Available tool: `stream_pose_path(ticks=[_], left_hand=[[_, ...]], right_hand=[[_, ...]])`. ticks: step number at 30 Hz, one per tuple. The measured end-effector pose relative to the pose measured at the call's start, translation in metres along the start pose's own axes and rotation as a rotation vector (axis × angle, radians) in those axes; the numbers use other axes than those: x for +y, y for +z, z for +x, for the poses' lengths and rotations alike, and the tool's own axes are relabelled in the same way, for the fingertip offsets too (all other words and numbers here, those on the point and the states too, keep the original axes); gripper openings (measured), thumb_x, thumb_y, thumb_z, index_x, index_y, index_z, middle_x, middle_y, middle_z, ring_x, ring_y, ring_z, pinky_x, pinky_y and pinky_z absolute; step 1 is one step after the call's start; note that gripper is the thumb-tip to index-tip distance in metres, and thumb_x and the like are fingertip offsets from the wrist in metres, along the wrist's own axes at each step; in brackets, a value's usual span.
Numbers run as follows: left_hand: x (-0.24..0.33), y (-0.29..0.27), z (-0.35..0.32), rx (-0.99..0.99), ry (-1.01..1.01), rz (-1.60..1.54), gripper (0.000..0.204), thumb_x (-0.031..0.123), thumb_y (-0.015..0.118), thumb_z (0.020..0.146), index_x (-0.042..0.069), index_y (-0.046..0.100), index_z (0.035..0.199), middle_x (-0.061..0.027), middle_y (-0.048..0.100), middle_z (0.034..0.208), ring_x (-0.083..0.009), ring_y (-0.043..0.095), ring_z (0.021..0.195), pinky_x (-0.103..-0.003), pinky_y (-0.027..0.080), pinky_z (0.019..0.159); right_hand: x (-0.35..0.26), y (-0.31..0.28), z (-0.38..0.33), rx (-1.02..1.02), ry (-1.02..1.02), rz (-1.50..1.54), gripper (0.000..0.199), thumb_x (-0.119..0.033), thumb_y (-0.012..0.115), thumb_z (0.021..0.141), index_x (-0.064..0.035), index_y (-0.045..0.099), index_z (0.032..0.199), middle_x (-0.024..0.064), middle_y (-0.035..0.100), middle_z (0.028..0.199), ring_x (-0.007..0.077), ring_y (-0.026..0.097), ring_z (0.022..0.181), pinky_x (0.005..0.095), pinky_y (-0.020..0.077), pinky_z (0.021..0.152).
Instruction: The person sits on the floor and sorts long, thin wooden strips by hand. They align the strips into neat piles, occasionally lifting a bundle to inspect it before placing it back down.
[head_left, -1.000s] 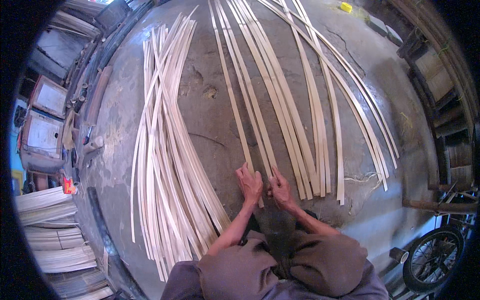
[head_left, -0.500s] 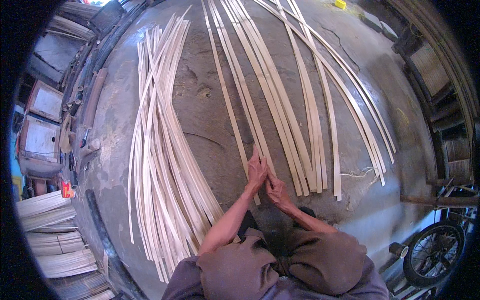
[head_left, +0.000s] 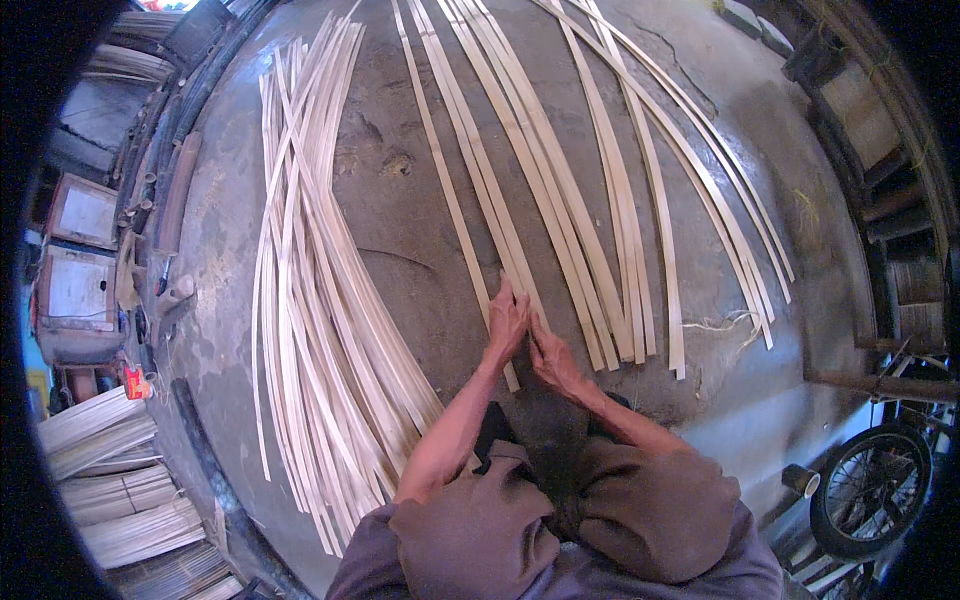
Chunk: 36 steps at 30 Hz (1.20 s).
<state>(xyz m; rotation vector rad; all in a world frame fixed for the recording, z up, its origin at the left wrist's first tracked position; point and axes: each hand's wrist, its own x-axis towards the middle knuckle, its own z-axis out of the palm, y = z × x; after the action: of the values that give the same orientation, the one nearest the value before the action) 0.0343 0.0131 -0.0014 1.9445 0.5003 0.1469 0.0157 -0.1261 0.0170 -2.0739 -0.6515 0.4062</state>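
Note:
Two pale bamboo strips (head_left: 486, 175) lie side by side and run from the far edge to my hands in the middle. My left hand (head_left: 508, 318) is closed on the near part of these strips, its index finger pointing forward along them. Just right of it and a little nearer, my right hand (head_left: 556, 362) pinches their near end, its fingertips partly hidden. A single bamboo strip (head_left: 440, 180) lies on the floor to the left, its near end showing beside my left wrist. More bamboo strips (head_left: 575, 245) fan out to the right of my hands.
A large loose pile of bamboo strips (head_left: 320, 270) lies at my left. Stacked strip bundles (head_left: 130, 495) stand at the far left, near a dark pole (head_left: 212, 465). A spoked wheel (head_left: 868, 490) and a pipe end (head_left: 800, 480) are at the right. Grey floor (head_left: 390, 215) lies between the strips.
The view has shifted slightly, so the floor strips sit a little higher. Both hands stay together on the strips; the fingers of my right hand look a little straighter.

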Motion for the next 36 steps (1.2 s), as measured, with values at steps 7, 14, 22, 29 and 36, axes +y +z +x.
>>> stream_pose_path(ticks=[7,14,22,29,36], left_hand=[[0.002,-0.001,-0.009,-0.006,0.006,0.043,0.051,0.012,0.054,0.089,-0.004,0.039,0.134,-0.0259,0.063,0.102,-0.0373,0.064,0.094,-0.041,0.05,0.078],[0.013,0.001,-0.011,-0.129,-0.043,0.267,0.073,0.018,0.051,0.091,-0.016,0.01,0.14,-0.0298,0.062,0.078,-0.0411,0.066,0.075,-0.047,0.051,0.064],[0.014,-0.008,-0.005,-0.248,-0.148,0.558,0.082,0.03,0.051,0.092,-0.013,0.003,0.142,-0.0319,0.064,0.082,-0.0445,0.065,0.079,-0.052,0.052,0.071],[0.041,-0.019,-0.02,-0.169,-0.15,0.488,0.082,0.035,0.055,0.09,-0.001,0.009,0.147,-0.0278,0.056,0.115,-0.0436,0.058,0.103,-0.049,0.048,0.084],[0.024,0.007,-0.025,0.022,0.398,0.777,0.075,0.03,0.058,0.088,0.003,0.02,0.147,-0.0223,0.026,0.147,-0.0374,0.025,0.136,-0.046,0.02,0.112]], right_hand=[[-0.001,-0.009,-0.003,-0.186,0.097,-0.231,0.066,-0.012,0.051,0.089,-0.0021,0.02,0.145,0.0324,0.061,0.085,0.0477,0.061,0.078,0.0552,0.0474,0.07],[-0.008,-0.022,-0.002,-0.322,0.12,-0.515,0.071,-0.025,0.054,0.087,-0.0044,0.02,0.146,0.0288,0.063,0.077,0.0453,0.063,0.068,0.056,0.0497,0.063],[-0.016,-0.05,0.01,-0.247,0.13,-0.551,0.051,-0.031,0.05,0.092,-0.0143,0.038,0.139,0.0193,0.065,0.077,0.0422,0.063,0.068,0.0512,0.0512,0.061],[0.008,-0.071,0.008,0.132,0.096,-0.611,0.052,-0.027,0.06,0.087,-0.0113,0.045,0.134,0.0169,0.055,0.102,0.0341,0.057,0.092,0.0445,0.0489,0.076],[0.02,-0.096,0.006,0.227,0.135,-0.64,0.05,-0.02,0.062,0.084,-0.0057,0.049,0.129,0.0189,0.05,0.111,0.0365,0.052,0.101,0.0461,0.0453,0.086]])
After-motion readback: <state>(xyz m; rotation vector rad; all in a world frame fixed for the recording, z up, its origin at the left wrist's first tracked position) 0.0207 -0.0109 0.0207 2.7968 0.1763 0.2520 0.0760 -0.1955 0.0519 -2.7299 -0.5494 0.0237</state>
